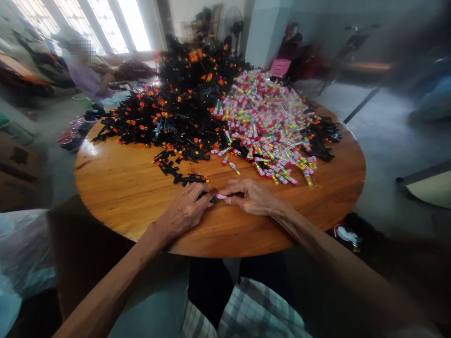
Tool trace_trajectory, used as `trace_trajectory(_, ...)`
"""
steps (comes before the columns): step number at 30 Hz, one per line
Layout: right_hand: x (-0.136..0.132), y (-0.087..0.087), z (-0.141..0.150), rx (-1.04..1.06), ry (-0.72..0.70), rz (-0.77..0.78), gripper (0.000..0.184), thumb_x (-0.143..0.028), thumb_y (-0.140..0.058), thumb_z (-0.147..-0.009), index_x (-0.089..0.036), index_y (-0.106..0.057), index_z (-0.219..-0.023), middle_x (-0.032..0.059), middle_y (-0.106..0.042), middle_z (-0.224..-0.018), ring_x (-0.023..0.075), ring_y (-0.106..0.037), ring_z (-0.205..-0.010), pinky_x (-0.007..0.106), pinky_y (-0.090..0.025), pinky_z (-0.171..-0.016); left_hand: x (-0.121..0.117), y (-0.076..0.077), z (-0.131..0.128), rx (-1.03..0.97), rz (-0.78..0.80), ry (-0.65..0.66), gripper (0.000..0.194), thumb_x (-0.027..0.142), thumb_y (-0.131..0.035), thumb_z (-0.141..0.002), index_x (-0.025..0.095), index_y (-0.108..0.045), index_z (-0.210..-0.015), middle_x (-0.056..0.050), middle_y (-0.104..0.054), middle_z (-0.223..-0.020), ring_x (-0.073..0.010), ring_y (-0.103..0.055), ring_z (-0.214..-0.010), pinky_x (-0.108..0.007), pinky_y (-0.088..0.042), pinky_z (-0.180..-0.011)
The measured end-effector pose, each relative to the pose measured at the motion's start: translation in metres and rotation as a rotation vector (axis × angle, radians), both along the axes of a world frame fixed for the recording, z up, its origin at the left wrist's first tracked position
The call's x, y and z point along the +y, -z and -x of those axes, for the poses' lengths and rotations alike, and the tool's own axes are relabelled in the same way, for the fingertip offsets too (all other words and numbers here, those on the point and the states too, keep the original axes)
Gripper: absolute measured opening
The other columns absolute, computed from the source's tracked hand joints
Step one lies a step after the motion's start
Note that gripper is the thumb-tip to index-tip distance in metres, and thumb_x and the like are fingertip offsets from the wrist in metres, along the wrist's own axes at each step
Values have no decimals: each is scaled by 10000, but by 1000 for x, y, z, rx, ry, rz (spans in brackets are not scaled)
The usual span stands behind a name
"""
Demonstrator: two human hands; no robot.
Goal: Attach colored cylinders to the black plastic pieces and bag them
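Observation:
Near the front of a round wooden table [141, 211], my left hand [188, 204] is closed on a black toy gun [213, 200], mostly hidden by the fingers. Opposite it, my right hand [248, 196] pinches a small pink-and-white candy tube [221, 196]. The tube's end meets the gun's end between my fingertips; whether they are joined I cannot tell. Just beyond my left hand lies another black toy gun [190, 179] with an orange-yellow tip. A loose candy tube [234, 168] rests past my right hand.
A large heap of black toy guns [141, 117] with orange tips covers the table's far left. Beside it is a pile of candy tubes [268, 122]. Another person [84, 75] sits at the back left. A cardboard box [17, 173] stands on the left.

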State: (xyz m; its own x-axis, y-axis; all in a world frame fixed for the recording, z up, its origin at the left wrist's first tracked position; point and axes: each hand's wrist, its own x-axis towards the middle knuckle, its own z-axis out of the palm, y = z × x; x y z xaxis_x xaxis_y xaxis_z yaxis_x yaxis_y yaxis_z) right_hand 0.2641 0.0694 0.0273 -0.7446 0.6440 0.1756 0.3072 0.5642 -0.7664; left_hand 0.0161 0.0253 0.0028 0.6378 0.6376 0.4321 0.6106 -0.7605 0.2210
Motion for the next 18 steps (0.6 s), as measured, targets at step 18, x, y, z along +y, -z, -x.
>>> trace_trajectory(18, -19, -7, -1, 16, -91, 35, 215, -241, -577, -969, -175, -778, -1009, 27, -633, -832, 136, -550, -713, 269, -411, -652, -21, -14, 3, 46, -19, -41, 272, 178, -395, -1052, 166, -667, -1056, -109, -638, -1096, -207, -612, -1017, -374, -567, -896)
